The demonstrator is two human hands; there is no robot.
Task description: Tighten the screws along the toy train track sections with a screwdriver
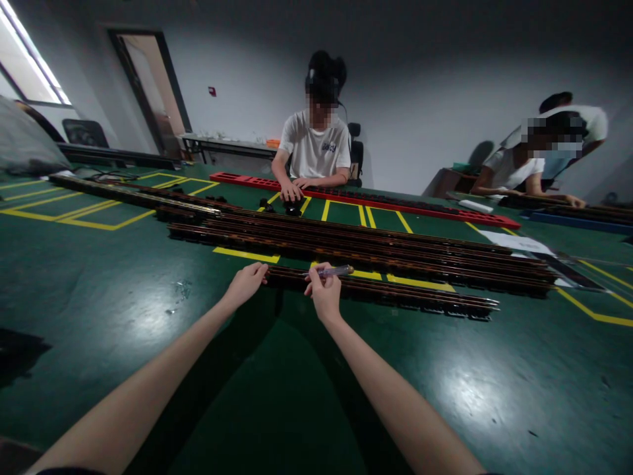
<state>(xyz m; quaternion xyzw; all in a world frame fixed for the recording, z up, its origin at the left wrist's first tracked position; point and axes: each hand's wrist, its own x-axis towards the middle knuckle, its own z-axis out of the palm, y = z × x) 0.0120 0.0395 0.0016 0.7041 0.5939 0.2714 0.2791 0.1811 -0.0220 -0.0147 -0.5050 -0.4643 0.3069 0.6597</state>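
A long dark strip [410,295] with coppery edges lies across the green table in front of me. My left hand [248,282] is closed with its fingertips on the strip's left end. In my right hand [324,290] is a pen [337,271] with a see-through barrel, held between thumb and fingers. Its thin tip points left, close over the strip; whether it touches cannot be made out. Just beyond lies a bundle of similar dark strips [356,245], side by side.
Yellow tape lines mark the green table [148,389]. Farther back runs a red slotted rail [494,218], with a person [316,152] seated behind it, hands on a small black object [293,208]. Paper sheets [519,243] lie right. Two other people are at the far right.
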